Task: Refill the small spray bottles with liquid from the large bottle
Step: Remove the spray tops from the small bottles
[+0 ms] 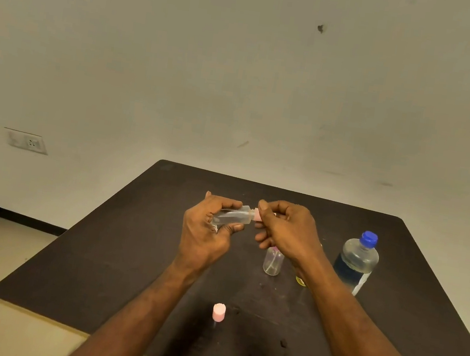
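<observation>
Head view shows your left hand (208, 228) raised over the table (95, 263), its fingers and thumb curled round a small clear bottle (232, 218) that lies nearly level, neck pointing to your right. Your right hand (283, 230) meets that neck, with thumb and fingers pinching the pink sprayer (258, 215) at the bottle's mouth. Whether the sprayer is screwed on or loose you cannot tell from this angle; most of it is hidden behind your fingers. The held bottle looks close to empty, though the blur makes the level hard to judge.

Below your right hand a second bottle (273, 261) stands upright on the table, clear, with a thin tube visible inside and a bit of pink at its top, partly covered by your hand. Just beside it to the right, a small yellowish thing (300, 281) peeks out from under your right forearm; what it is cannot be made out.

Further right stands the large bottle (356, 262), upright, with its blue cap (369, 238) on and clear liquid inside. It is apart from both hands.

Near the front of the table, between your two forearms, a pink cap (218, 312) stands by itself, well apart from the bottles.

Behind the table, a wall socket (28, 142) sits low on the pale wall at the left.
</observation>
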